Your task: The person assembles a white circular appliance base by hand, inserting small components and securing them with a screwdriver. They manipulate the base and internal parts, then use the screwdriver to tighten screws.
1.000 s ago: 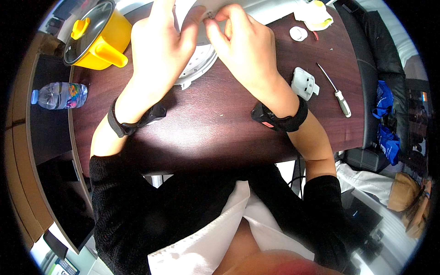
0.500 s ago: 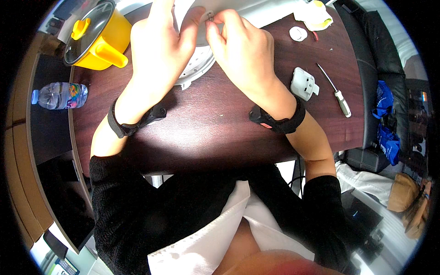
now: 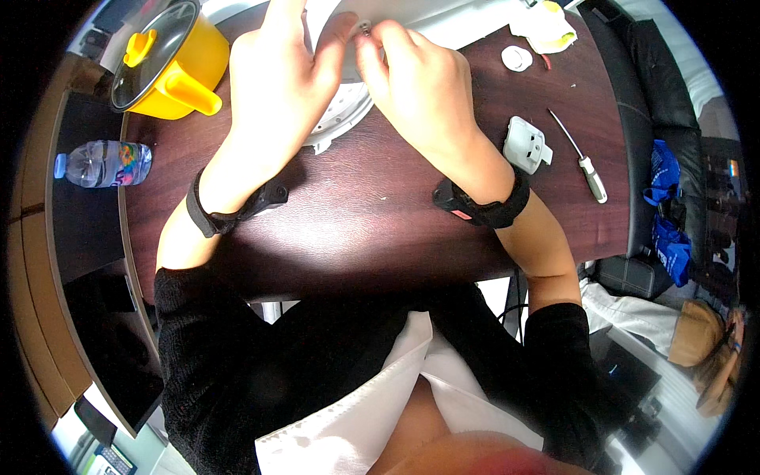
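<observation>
My left hand grips a white plastic housing at the top middle, its thumb on the near face and its other fingers partly cut off by the upper edge. The housing has a rounded rim with small holes and a tab. Beside the left thumb, my right hand pinches a small metal piece, perhaps a spring or screw, against the housing; its exact kind is too small to tell. Black bands circle both wrists.
A yellow pot with a glass lid stands at left, above a water bottle. On the right lie a screwdriver, a grey plastic cover, a white round cap and a white-and-yellow part. A black sofa borders the dark table.
Both hands stay at the housing with almost the same grip. The right hand's fingers have shifted very slightly at the small metal piece.
</observation>
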Demonstrator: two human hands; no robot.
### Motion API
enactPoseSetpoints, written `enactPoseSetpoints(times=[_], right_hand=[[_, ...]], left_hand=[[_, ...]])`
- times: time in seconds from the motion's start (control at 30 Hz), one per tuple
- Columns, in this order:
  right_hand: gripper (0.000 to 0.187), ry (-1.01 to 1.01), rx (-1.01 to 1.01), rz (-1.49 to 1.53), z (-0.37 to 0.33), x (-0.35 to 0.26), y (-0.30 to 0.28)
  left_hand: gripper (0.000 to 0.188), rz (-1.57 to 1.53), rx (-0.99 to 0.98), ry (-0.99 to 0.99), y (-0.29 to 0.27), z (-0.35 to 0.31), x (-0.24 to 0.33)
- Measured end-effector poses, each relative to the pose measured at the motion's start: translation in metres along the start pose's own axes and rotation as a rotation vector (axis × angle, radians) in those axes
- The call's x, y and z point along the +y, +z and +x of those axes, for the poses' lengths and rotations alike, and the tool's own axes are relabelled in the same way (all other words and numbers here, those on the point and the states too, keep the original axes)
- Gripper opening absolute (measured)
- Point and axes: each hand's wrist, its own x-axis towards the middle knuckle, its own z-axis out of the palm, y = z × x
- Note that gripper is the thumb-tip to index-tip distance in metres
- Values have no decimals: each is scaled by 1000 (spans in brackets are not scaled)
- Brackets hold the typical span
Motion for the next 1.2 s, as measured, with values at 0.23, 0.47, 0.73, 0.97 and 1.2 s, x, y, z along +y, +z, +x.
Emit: enactPoseSetpoints(times=[0.23, 0.47, 0.73, 0.97, 1.2], right_hand=[[19, -42, -21, 0, 0, 1, -1], [23, 164, -39, 228, -3, -4, 5], [21, 131, -32, 161, -5, -4, -3], [21, 44, -36, -1, -3, -8, -3], [24, 528, -66, 691, -5, -14, 2]], left_hand=[[47, -68, -18, -10, 0, -1, -6], [40, -74, -46, -61, -1, -1, -1], [36, -5, -73, -67, -5, 4, 13], [36, -74, -66, -59, -2, 0, -1], [38, 42, -61, -101, -3, 0, 11]])
